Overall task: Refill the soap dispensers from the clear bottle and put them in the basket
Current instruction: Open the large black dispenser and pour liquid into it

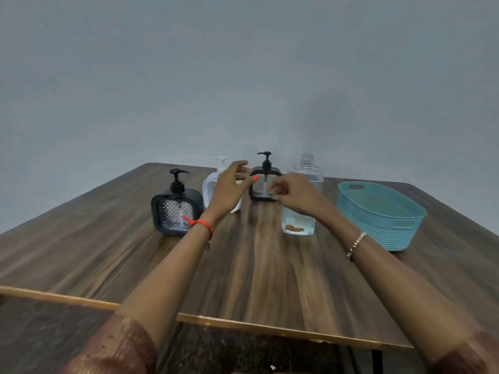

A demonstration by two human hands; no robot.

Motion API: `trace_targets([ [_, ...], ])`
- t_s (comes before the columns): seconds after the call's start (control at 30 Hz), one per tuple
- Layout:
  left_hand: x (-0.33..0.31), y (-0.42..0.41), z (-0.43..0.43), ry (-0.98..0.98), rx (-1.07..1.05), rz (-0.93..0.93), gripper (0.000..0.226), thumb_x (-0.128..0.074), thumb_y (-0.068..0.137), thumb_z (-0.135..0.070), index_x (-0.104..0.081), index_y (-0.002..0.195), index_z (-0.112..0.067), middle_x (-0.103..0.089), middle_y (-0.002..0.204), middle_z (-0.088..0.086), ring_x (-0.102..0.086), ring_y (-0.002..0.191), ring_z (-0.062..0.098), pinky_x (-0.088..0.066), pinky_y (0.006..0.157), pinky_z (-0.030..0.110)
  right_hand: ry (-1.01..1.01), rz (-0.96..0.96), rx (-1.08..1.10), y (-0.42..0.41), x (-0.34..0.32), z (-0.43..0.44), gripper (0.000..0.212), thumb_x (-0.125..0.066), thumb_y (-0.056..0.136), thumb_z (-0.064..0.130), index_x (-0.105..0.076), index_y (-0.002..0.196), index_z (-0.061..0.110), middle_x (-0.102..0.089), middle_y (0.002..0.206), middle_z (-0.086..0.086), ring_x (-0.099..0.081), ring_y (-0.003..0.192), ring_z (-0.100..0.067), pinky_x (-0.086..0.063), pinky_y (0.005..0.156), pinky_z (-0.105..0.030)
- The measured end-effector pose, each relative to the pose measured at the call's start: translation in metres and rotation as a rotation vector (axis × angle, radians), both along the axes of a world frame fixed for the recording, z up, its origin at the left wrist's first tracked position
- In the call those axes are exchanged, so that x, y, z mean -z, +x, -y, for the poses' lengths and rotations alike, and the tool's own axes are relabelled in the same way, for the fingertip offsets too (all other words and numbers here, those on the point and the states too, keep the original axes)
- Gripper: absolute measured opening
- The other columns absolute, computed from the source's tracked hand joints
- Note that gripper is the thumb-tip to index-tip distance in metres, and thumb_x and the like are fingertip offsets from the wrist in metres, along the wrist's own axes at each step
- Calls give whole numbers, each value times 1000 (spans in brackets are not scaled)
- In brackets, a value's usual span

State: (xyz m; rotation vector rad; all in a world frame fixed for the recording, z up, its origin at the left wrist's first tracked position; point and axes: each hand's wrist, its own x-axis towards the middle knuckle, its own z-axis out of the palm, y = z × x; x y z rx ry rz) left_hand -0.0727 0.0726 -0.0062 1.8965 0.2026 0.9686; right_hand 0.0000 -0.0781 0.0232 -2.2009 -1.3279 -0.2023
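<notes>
A: Dispensers first: report positions, near to far.

B: Nearest is the black dispenser (pixel 176 211) at left, upright on the wooden table (pixel 256 271), black pump on top, textured clear front panel. Farther back and just to its right stands the white dispenser (pixel 213 188), partly covered by the left hand (pixel 229 191). Farthest is the dark-framed clear dispenser (pixel 265 184), centre, upright, with a black pump.

A: Clear bottle?

B: The clear bottle (pixel 303 201) stands upright right of centre, between the dark-framed dispenser and the teal basket (pixel 383 220). Its threaded neck is uncapped. Clear liquid fills the lower part, and a reddish-brown patch shows near the base. The right forearm crosses in front of its middle.

A: Basket?

B: At right, on the table, well apart from the dispensers, nothing visible inside; a handle slot shows in each end wall.

A: Hand state?

B: Both arms reach over the near table edge. Left hand: fingers spread and curved, grasping nothing, in front of the white dispenser. Right hand (pixel 294 195): fingers curled loosely, fingertips in front of the dark-framed dispenser's body. Motion blur is heavy there, so contact with the dispenser cannot be confirmed; it appears to hold nothing.

A: Wrists?

B: Red thread (pixel 201 225) on the left, beaded bracelet (pixel 356 244) on the right.
</notes>
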Motion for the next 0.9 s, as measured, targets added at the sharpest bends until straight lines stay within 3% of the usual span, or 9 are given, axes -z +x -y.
trace_targets([
  [0.1, 2, -39, -27, 35, -109, 121, 27, -65, 85, -11, -56, 112, -12, -63, 99, 0, -57, 82, -4, -45, 71, 6, 54, -69, -32, -17, 2, -50, 27, -59, 79, 1, -68, 104, 4, -69, 98, -16, -64, 87, -24, -44, 71, -22],
  [0.27, 20, -81, -76, 57, -367, 215, 34, -66, 82, -11, -55, 114, -12, -58, 109, 1, -54, 94, 12, -45, 73, 19, 79, -279, -104, -43, 11, -122, 47, -71, 80, 27, -59, 118, 3, -62, 115, -14, -59, 103, -24, -46, 80, -30],
  [0.37, 34, -90, -102, 22, -431, 68, 54, -67, 79, -9, -43, 128, -9, -45, 130, 8, -44, 114, 17, -38, 93, 26, 121, -428, -113, -53, 17, -155, 59, -71, 79, 37, -53, 123, 2, -57, 119, -10, -55, 105, -21, -42, 82, -27],
  [0.5, 53, -88, -123, -112, -329, -206, 85, -72, 78, -17, -20, 144, -4, -29, 149, 13, -31, 137, 25, -27, 107, 29, 194, -529, -131, -65, 24, -183, 48, -73, 78, 33, -61, 104, -6, -63, 88, -15, -60, 85, -28, -46, 80, -34],
  [0.57, 60, -82, -126, -146, -262, -259, 97, -78, 71, -26, -18, 145, -3, -35, 146, 14, -37, 134, 26, -32, 108, 32, 224, -500, -103, -65, 29, -192, 28, -75, 75, 30, -64, 78, 4, -58, 67, -2, -57, 71, -21, -43, 73, -33],
  [0.63, 64, -78, -125, -126, -253, -270, 100, -81, 67, -26, -20, 144, -3, -45, 137, 11, -45, 127, 24, -37, 102, 30, 252, -482, -82, -62, 33, -197, 31, -77, 73, 26, -52, 57, 20, -52, 57, 7, -52, 64, -14, -41, 71, -33],
  [0.77, 63, -69, -123, -158, -267, -243, 98, -86, 60, -31, -33, 140, -6, -48, 135, 10, -50, 122, 24, -41, 104, 39, 240, -459, -103, -50, 33, -193, 34, -76, 74, 24, -52, 60, 5, -48, 59, -5, -46, 62, -19, -37, 67, -32],
  [0.83, 60, -66, -122, -229, -222, -232, 99, -87, 47, -43, -46, 130, -8, -57, 126, 9, -58, 112, 23, -47, 99, 43, 235, -456, -127, -41, 29, -183, 36, -75, 75, 23, -54, 62, -2, -49, 63, -11, -45, 63, -20, -35, 65, -31],
  [0.9, 56, -61, -118, -258, -146, -227, 88, -88, 44, -40, -52, 118, -8, -65, 112, 10, -64, 101, 24, -52, 92, 42, 218, -475, -166, -32, 23, -166, 38, -74, 77, 22, -58, 71, -12, -51, 67, -15, -45, 64, -21, -34, 63, -30],
])
